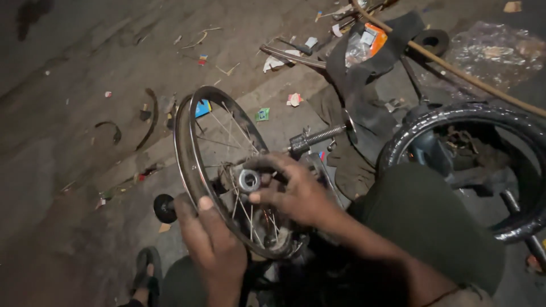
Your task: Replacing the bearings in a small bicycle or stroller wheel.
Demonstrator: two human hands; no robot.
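A small spoked metal wheel rim (187,148) stands on edge in front of me, with no tyre on it. My left hand (213,250) grips the near side of the rim, thumb over the edge. My right hand (293,190) reaches in over the spokes, and its fingers hold the shiny hub (249,180) at the wheel's centre. A threaded axle (318,138) pokes out behind the hub toward the right.
A black tyre (472,122) wrapped in clear film lies at the right by my knee. A long stick (455,68), dark cloth, plastic bags and paper scraps litter the ground behind. A small black wheel (165,208) sits at lower left near my sandal (145,276).
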